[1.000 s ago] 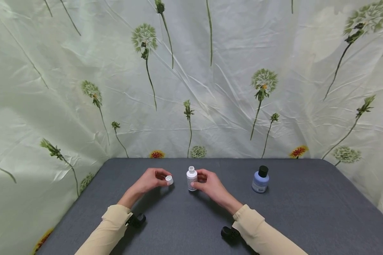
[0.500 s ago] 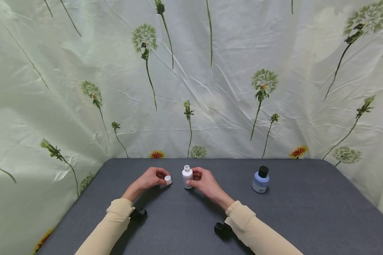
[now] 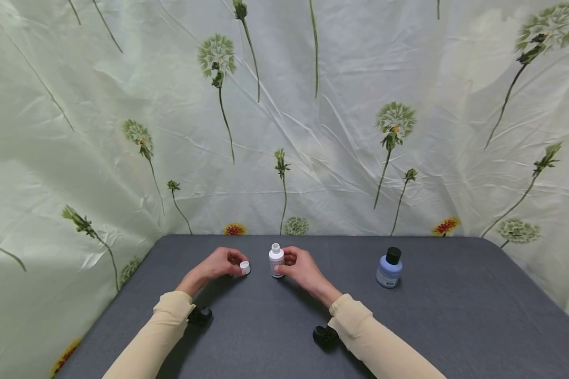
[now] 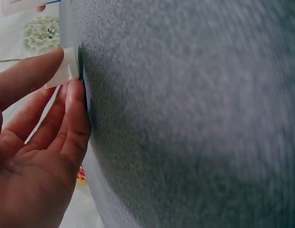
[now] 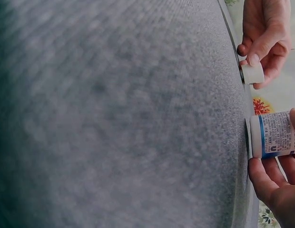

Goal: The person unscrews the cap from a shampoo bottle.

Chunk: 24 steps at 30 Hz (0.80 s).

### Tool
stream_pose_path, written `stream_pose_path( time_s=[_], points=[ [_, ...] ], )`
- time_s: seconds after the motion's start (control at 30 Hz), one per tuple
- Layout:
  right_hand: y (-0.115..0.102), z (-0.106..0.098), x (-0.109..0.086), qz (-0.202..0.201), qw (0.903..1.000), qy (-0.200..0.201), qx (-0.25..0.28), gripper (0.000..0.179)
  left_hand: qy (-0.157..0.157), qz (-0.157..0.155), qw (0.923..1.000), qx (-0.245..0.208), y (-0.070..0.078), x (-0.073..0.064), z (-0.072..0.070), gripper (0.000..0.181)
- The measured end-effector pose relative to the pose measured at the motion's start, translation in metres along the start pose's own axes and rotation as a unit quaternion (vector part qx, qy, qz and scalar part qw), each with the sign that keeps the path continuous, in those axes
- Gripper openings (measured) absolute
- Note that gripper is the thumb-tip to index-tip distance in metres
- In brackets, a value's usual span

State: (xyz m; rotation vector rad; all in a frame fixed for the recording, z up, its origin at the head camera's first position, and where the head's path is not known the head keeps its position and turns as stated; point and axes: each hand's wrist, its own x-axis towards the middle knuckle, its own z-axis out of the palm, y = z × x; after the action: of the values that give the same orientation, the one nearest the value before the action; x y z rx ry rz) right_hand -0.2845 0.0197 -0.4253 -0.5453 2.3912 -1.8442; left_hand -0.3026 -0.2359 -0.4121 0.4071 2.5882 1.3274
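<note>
My left hand [image 3: 222, 263] pinches a small white bottle cap [image 3: 245, 268] between thumb and fingers. Its hollow side faces up in the head view. In the left wrist view the cap [image 4: 69, 69] sits at or just above the table surface; contact cannot be made out. To the right of it, my right hand [image 3: 303, 270] grips an uncapped white bottle [image 3: 276, 261] by its side, neck up. The right wrist view shows dense print and a blue band low on this bottle [image 5: 277, 135], with its base at or close to the table. Cap and bottle are apart.
A blue bottle [image 3: 389, 271] with a black cap [image 3: 393, 256] stands upright on the dark grey table [image 3: 265, 337], to the right of both hands. Behind the table's far edge hangs a pale curtain [image 3: 341, 158] printed with dandelions.
My right hand has brought the white bottle a little to the left and slightly farther back. My left hand, still with the cap, has also shifted slightly left. The blue bottle stays put.
</note>
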Motion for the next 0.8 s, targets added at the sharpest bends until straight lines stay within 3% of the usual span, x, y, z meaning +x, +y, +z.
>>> stream_pose_path(
  time_s=[0.23,0.8],
  points=[
    [0.000,0.000,0.002,0.002,1.0000,-0.004,-0.005,0.040,-0.002,0.018,0.9997,0.017,-0.003,0.001,-0.001,0.024],
    [-0.002,-0.005,0.010,0.007,0.9977,-0.054,-0.041,0.039,0.000,0.018,0.9987,0.048,-0.010,-0.001,-0.007,0.024]
  ],
)
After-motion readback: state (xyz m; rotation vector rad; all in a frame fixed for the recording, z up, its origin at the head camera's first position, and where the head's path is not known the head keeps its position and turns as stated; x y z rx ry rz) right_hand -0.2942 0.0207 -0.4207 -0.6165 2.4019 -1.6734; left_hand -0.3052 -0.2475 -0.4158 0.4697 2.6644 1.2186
